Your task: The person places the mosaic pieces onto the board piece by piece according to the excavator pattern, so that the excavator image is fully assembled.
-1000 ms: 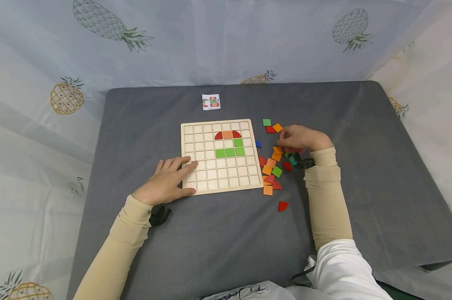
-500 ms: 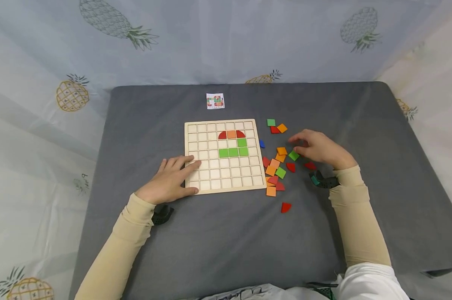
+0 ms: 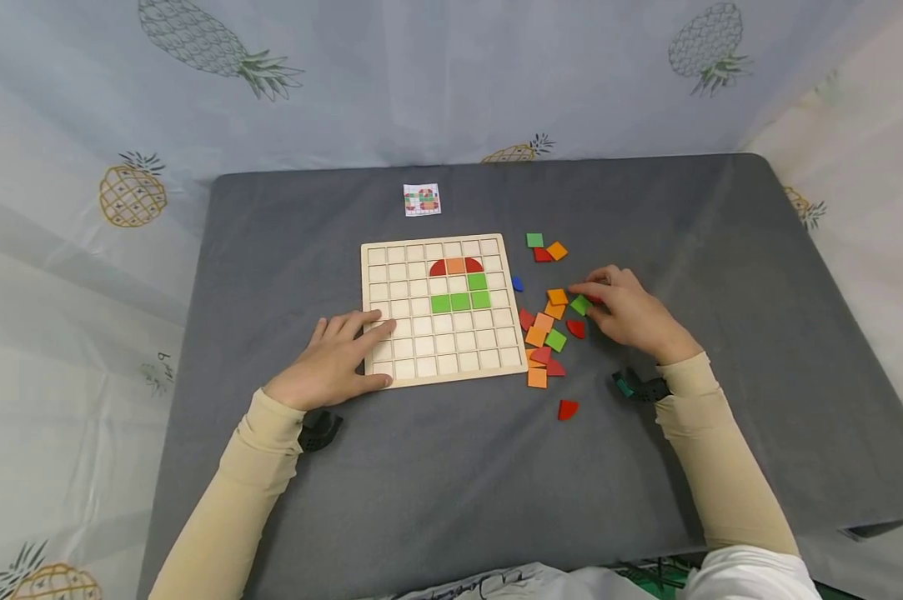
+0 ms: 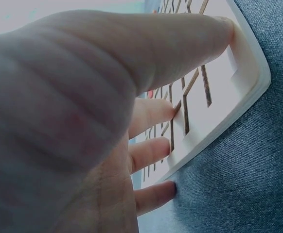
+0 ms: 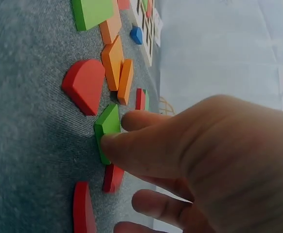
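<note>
A square-celled wooden board (image 3: 413, 342) lies mid-table, with several green squares (image 3: 460, 302), an orange square (image 3: 455, 266) and two red quarter-round pieces (image 3: 474, 266) in its cells. My left hand (image 3: 331, 358) rests on the board's left edge, fingers spread and thumb at the near corner. To the right of the board my right hand (image 3: 631, 317) has thumb and index finger at a loose green square block (image 5: 107, 131). The thumb tip covers part of this block, and it seems pinched on the table. A red piece (image 5: 113, 177) lies partly hidden behind the thumb.
Loose orange squares (image 3: 537, 377), red quarter-rounds (image 3: 568, 409) and a blue piece (image 3: 518, 284) lie along the board's right side, some overlapping. A small printed pattern card (image 3: 422, 200) sits beyond the board. A curtain (image 3: 421, 83) hangs behind the table.
My right hand drew back rightward and toward me from the far pieces, uncovering the green block, then closed in on it. My left hand has stayed on the board; the camera shifts slightly.
</note>
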Demonstrator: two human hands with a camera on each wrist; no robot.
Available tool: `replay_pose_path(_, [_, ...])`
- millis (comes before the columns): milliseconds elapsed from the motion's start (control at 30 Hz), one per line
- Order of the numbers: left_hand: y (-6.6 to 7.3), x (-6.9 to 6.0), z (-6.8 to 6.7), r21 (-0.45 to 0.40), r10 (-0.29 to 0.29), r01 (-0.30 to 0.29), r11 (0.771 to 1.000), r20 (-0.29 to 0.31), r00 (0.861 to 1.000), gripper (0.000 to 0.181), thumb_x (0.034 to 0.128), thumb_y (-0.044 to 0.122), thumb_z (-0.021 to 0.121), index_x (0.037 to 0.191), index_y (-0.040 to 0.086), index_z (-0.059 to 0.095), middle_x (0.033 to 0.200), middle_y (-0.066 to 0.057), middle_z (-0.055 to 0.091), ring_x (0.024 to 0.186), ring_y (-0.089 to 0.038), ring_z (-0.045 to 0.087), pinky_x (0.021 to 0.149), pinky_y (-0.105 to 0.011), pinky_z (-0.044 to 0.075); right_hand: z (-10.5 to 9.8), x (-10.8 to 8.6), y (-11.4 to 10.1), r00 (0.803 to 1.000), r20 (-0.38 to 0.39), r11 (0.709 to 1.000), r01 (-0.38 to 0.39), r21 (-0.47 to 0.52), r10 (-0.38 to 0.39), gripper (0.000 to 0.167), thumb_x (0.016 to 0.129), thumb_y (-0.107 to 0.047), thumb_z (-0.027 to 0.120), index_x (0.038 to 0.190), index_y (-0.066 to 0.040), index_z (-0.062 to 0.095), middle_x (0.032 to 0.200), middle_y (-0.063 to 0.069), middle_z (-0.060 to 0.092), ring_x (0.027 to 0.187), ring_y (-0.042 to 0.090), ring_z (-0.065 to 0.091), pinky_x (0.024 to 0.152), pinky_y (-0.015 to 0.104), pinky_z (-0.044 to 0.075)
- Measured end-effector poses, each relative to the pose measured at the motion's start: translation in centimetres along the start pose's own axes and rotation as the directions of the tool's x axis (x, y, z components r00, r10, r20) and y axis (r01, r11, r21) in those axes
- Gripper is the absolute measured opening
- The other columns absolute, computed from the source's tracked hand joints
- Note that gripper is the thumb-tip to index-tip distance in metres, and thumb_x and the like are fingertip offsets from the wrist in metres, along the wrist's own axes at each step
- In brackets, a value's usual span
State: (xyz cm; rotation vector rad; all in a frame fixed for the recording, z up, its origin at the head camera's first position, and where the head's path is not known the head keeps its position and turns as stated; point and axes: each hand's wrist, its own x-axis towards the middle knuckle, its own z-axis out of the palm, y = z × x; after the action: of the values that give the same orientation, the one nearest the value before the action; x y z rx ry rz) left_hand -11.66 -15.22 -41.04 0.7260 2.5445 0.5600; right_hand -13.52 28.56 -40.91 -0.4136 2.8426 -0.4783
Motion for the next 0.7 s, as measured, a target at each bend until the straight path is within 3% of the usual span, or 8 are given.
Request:
replay_pose_path(167, [0.0, 0.0, -0.1, 0.011, 0.011, -0.011, 1.0, -0.013, 1.0, 0.077, 0.0939, 0.035, 0.072, 0.159, 0.015, 0.035, 0.162, -0.016, 0.031, 0.146, -0.045, 0.027, 0.118, -0.075, 0.011, 0.2, 0.1, 0.1, 0.999, -0.022, 0.999, -0.035, -0.016, 0.035, 0.03, 0.097, -0.005, 0.065, 0.126, -0.005, 0.07, 0.126, 0.022, 0.055, 0.111, 0.037, 0.044, 0.083, 0.053, 0.051])
replay_pose_path(367, [0.1, -0.1, -0.1, 0.012, 0.01, -0.009, 1.0, -0.013, 1.0, 0.076, 0.0945, 0.035, 0.071, 0.159, 0.015, 0.036, 0.162, -0.016, 0.032, 0.146, -0.046, 0.027, 0.117, -0.076, 0.011, 0.4, 0.5, 0.2, 0.99, -0.056, 0.991, -0.13, 0.034, 0.132, 0.028, 0.096, -0.015, 0.071, 0.119, -0.001, 0.069, 0.121, 0.021, 0.058, 0.108, 0.035, 0.044, 0.083, 0.053, 0.049])
replay_pose_path(500, [0.1, -0.1, 0.0, 0.007, 0.008, -0.008, 1.0, -0.011, 1.0, 0.076, 0.0947, 0.035, 0.071, 0.159, 0.015, 0.036, 0.162, -0.017, 0.031, 0.147, -0.046, 0.026, 0.117, -0.076, 0.011, 0.1, 1.0, 0.2, 0.978, -0.086, 0.972, -0.176, 0.154, 0.19, 0.022, 0.097, -0.02, 0.069, 0.112, -0.003, 0.069, 0.109, 0.018, 0.063, 0.095, 0.031, 0.051, 0.074, 0.044, 0.048])
replay_pose_path(700, [0.0, -0.1, 0.1, 0.004, 0.009, -0.009, 1.0, -0.01, 1.0, 0.076, 0.0947, 0.035, 0.071, 0.159, 0.015, 0.035, 0.162, -0.017, 0.031, 0.147, -0.046, 0.026, 0.117, -0.076, 0.01, -1.0, 2.7, -0.6, 0.976, -0.065, 0.911, -0.168, 0.377, 0.207, 0.025, 0.101, -0.03, 0.063, 0.115, -0.009, 0.069, 0.104, 0.013, 0.067, 0.079, 0.025, 0.056, 0.068, 0.032, 0.048])
